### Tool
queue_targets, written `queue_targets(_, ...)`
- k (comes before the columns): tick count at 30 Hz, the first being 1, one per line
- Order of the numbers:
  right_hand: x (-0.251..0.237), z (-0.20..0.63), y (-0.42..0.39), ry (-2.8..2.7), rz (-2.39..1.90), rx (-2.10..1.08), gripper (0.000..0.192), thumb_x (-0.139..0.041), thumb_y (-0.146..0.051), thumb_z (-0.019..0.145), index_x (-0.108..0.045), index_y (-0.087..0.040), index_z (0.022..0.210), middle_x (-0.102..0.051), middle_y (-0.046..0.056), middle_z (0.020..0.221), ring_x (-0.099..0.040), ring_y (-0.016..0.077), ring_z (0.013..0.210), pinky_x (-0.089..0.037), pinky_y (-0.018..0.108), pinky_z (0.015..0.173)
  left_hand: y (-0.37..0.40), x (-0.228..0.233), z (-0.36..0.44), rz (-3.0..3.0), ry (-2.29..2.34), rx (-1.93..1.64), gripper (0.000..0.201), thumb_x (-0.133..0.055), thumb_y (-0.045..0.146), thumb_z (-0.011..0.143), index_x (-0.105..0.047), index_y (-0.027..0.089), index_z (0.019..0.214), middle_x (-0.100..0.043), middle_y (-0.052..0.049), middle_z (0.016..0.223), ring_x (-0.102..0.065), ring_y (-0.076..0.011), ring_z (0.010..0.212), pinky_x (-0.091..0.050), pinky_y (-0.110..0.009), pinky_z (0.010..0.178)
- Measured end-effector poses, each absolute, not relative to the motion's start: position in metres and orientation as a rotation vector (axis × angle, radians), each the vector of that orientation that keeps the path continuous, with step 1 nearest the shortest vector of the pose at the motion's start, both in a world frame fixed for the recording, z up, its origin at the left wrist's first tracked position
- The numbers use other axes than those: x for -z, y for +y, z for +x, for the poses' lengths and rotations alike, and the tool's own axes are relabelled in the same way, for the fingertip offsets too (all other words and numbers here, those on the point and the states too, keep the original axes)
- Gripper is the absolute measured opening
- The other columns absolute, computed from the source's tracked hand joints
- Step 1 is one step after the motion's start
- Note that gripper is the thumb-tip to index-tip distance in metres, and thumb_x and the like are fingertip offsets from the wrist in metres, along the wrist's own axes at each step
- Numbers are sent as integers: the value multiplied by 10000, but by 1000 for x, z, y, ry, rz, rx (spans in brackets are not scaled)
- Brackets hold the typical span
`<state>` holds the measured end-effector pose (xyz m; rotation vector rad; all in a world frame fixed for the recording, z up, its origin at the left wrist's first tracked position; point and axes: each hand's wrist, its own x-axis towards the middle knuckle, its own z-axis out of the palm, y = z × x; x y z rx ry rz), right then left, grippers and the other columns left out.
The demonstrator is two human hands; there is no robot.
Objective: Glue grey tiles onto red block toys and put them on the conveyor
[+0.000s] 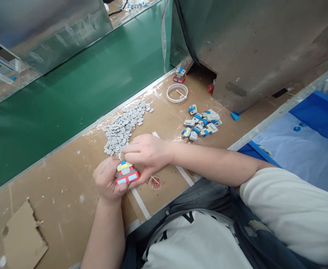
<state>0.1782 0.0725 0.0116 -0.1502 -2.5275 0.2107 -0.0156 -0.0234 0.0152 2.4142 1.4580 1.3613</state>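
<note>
A plastic toy part (127, 177), red at the base with light-blue panels and grey, yellow and blue above, is held between my two hands over the table. My left hand (106, 178) wraps its left side, the thumb pressed near the lower edge. Curled over the top right of the part, my right hand (147, 151) also grips it, its thumb along the red base. Whether its fingertips pinch a smaller piece I cannot tell. Just beyond my hands spreads a pile of small grey plastic pieces (120, 129).
Grey, blue and yellow blocks (201, 123) lie in a cluster at the right. Behind them are a white tape ring (168, 94) and another red-based part (179, 76). A small round dish (156, 182) with a stick sits near my body. Torn cardboard (25, 237) lies lower left.
</note>
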Motion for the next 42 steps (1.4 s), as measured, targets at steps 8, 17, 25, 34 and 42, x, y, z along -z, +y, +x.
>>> queue_targets(8, -10, 177, 72, -2466, -108, -214, 612, -363, -755, 1090, -569, -216, 886, -595, 21, 834, -539, 166, 698, -369, 340, 660, -23, -17, -16, 2499, 1402, -1409, 663, -383, 753, 1088, -627, 208, 799, -527, -12, 627, -473, -152, 514, -333, -301, 519)
queue_targets(17, -8, 175, 72, -2439, -113, -203, 626, -348, -770, 1083, -572, -226, 868, -600, 27, 831, -542, 173, 689, -381, 355, 655, -24, -16, -18, 2520, 1435, -1375, 661, -370, 747, 1094, -641, 205, 830, -570, -29, 657, -520, -164, 542, -340, -311, 524)
queue_targets(25, -12, 177, 72, -2485, -117, -170, 614, -371, -750, 1093, -595, -212, 902, -609, 27, 862, -570, 169, 729, -390, 340, 683, -22, -18, -13, 2515, 1389, -1401, 642, -385, 728, 1100, -639, 205, 827, -531, -14, 638, -480, -156, 531, -341, -305, 520)
queue_targets(34, -16, 182, 80, -2524, -141, -129, 617, -328, -719, 1117, -612, -194, 960, -603, 23, 866, -591, 175, 776, -373, 326, 710, -22, -7, -21, 2459, 1459, -1378, 652, -429, 756, 1081, -765, 197, 1053, -710, -67, 825, -671, -209, 714, -497, -321, 656)
queue_targets(42, -13, 185, 99, -2571, -190, -339, 606, -419, -731, 1096, -645, -169, 1080, -676, 87, 1003, -641, 222, 909, -389, 324, 759, -17, 2, -34, 2367, 1421, -1169, 996, -722, 830, 888, -518, 229, 1656, -742, -179, 1434, -793, -350, 1197, -666, -430, 996)
